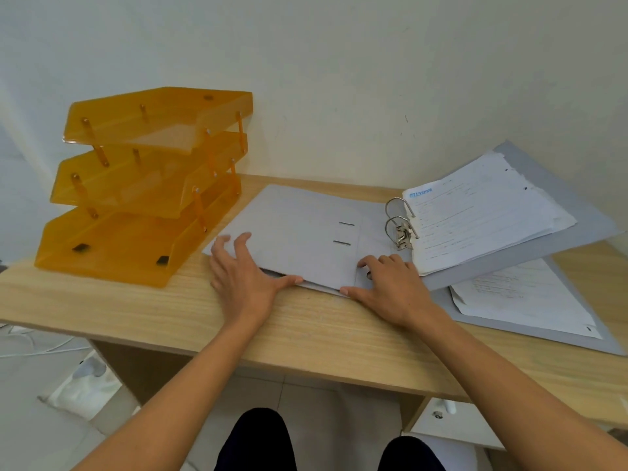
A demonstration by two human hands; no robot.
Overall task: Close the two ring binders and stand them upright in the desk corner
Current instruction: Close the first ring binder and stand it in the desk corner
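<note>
Open grey binder (306, 229) lying flat, spine running front-to-back, both hands' fingers (238, 246) spread on it

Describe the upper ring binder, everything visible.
The upper binder is grey, seemingly card, lying open on the wooden desk. Its metal rings stand closed, with the lever clasp beside them. A stack of printed pages sits on the raised right cover, which overlaps a second open binder. The left hand and right hand press its near edge.

Head camera (wide-angle), looking forward and down, close over desk (306, 338)
</note>
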